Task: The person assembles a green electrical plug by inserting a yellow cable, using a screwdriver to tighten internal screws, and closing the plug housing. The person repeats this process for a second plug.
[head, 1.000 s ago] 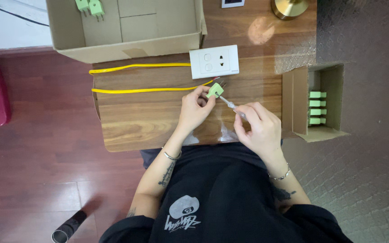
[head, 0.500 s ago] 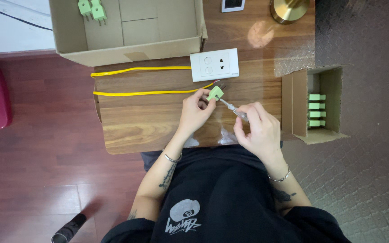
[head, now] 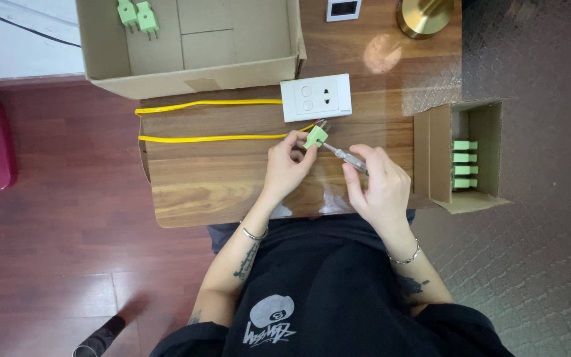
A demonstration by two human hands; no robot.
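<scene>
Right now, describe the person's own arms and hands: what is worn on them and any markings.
Both forearms are bare, with no sleeves showing below the elbow. The left hand has a thin metal bangle at the wrist and a dark tattoo along the inner forearm. The right hand has a thin chain bracelet at the wrist, with a dark tattoo near the elbow. No gloves are worn; rings cannot be made out.

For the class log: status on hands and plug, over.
Left hand pinching small green plastic plug. Right hand holding clear-handled screwdriver, tip at plug. Yellow cable meets plug; nothing obstructing.
</scene>
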